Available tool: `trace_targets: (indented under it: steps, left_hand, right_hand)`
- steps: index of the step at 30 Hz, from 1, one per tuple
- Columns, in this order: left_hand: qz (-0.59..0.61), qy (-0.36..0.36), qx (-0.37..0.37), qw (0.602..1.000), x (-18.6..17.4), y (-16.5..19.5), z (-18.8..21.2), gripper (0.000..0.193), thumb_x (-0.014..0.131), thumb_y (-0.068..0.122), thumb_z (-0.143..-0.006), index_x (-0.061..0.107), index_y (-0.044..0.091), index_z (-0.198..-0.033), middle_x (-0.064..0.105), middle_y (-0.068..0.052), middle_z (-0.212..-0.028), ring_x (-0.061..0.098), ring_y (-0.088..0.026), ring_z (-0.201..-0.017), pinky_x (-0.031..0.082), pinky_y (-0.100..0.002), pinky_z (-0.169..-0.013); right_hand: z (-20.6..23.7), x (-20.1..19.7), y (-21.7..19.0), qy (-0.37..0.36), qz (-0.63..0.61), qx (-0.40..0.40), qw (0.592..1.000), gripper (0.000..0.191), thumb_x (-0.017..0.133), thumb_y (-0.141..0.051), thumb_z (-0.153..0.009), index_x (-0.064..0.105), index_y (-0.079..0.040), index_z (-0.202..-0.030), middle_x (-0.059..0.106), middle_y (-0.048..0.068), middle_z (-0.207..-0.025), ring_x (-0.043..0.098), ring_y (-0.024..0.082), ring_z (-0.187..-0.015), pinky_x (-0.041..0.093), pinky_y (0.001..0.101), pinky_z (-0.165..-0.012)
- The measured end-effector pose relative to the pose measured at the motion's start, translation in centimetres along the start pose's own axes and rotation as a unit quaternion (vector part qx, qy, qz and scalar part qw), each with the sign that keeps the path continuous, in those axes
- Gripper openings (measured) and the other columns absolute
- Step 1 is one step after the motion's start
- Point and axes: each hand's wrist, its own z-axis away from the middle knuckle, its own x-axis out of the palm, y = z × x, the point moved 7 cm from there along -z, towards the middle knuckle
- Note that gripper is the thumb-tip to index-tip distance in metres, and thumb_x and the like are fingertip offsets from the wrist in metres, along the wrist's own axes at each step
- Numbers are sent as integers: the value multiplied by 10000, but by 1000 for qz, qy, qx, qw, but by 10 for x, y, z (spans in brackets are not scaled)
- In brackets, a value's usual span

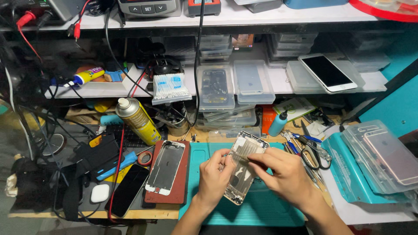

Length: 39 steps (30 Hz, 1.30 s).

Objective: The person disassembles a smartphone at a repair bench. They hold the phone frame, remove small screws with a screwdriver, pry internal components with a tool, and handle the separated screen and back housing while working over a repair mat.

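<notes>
Yellow spray can (138, 120) upright behind screen assembly (166, 166) on red pad (182, 182). Black phone (127, 189) left of pad. Scissors (314, 152) right. White phone (328, 72) on shelf (278, 82). Cotton swabs (170, 86) nearby.

We see a silver phone housing (244, 167), opened and stripped, held tilted lengthwise at lower centre of the frame above a teal mat (261, 213).

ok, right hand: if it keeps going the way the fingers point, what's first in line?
The right hand points left across the opened phone housing, so it likely meets the left hand fingers first; depth is unclear.
</notes>
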Motion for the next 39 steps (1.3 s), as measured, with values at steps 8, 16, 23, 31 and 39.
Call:
trace_targets:
  steps: [8,16,23,31,39]
  left_hand:
    - [14,-12,-23,1000,4,0,-2,171,582,115,-1001,658,-29,-1055,700,-50,-668,641,-90,-525,519,-272,-483]
    - [-2,-11,-5,1000,6,3,-2,174,572,117,-1005,648,-27,-1067,697,-53,-667,649,-104,-520,522,-282,-482]
    - [-4,-7,6,1000,6,4,-2,169,572,111,-1008,646,-29,-1067,705,-57,-682,658,-109,-530,532,-286,-491]
    - [4,-12,-8,1000,5,6,-2,167,565,106,-1005,651,-27,-1060,709,-63,-678,657,-111,-518,526,-286,-480]
    - [0,-7,-7,1000,4,7,-2,171,571,107,-1003,654,-31,-1060,713,-63,-683,659,-110,-514,521,-285,-473]
  right_hand:
    - [3,8,-9,43,54,-50,996,204,800,-77,-773,754,-60,-971,649,65,-748,654,215,-620,505,335,-537]
    - [5,13,-7,50,57,-71,995,205,794,-74,-771,741,-45,-966,661,70,-782,666,223,-650,517,335,-559]
    - [5,13,-5,49,51,-69,995,199,792,-75,-769,742,-47,-959,664,70,-787,667,222,-647,515,333,-547]
    - [4,14,-5,45,51,-59,996,190,794,-77,-769,748,-49,-950,666,69,-770,663,214,-622,508,325,-525]
    - [5,15,-4,42,36,-58,997,191,787,-75,-781,741,-44,-964,656,65,-773,659,208,-633,506,324,-537]
